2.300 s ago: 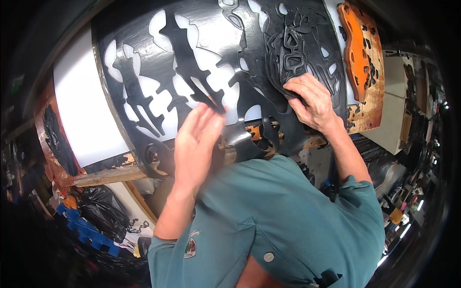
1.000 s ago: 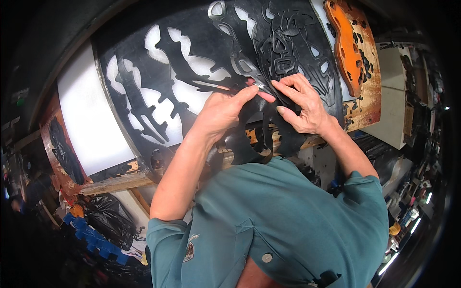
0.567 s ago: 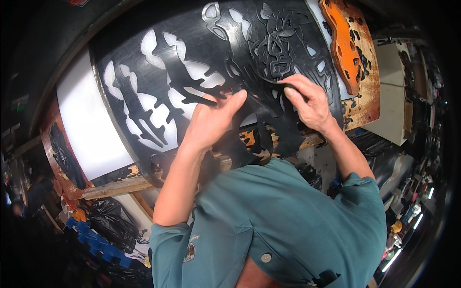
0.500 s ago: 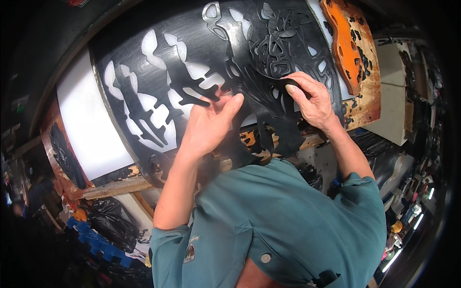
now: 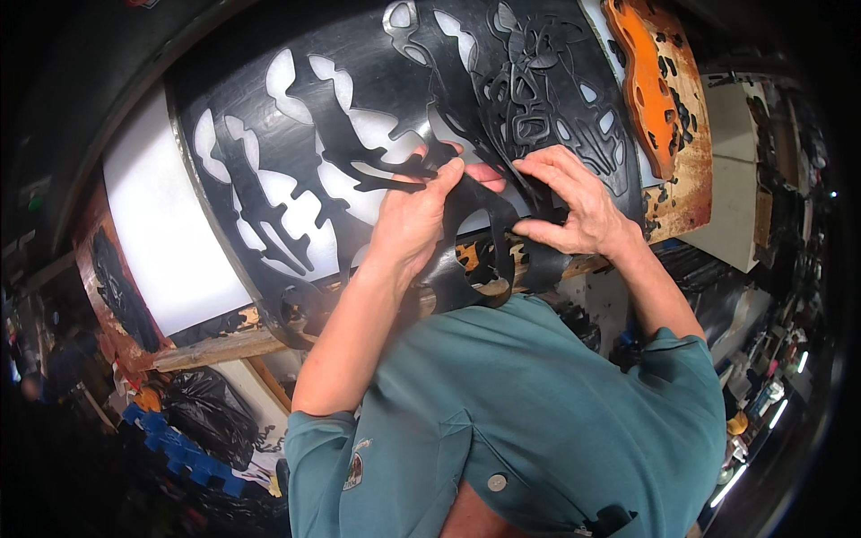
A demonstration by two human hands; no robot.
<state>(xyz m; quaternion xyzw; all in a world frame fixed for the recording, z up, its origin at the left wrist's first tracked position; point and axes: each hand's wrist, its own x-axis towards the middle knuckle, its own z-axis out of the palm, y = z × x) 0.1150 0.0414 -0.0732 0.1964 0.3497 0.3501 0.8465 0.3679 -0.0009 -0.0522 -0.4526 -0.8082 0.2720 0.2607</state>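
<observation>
I'm pinching cut-out black sheet [image 5: 390, 85] in left grip [image 5: 414, 213], thumb over fingers; right grip [image 5: 581, 211] standing wide, touching it. Sheet lying across bench [image 5: 220, 348], drooping past front edge — better supporting narrow bridges near cuts — tearing seeming likeliest there.

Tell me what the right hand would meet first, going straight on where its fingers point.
The right hand would most likely meet the black cut sheet directly ahead, then perhaps the left hand; depth there is unclear.

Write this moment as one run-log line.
left hand: pinching black sheet | right hand: spread against sheet | orange piece: beyond sheet's right edge
</observation>
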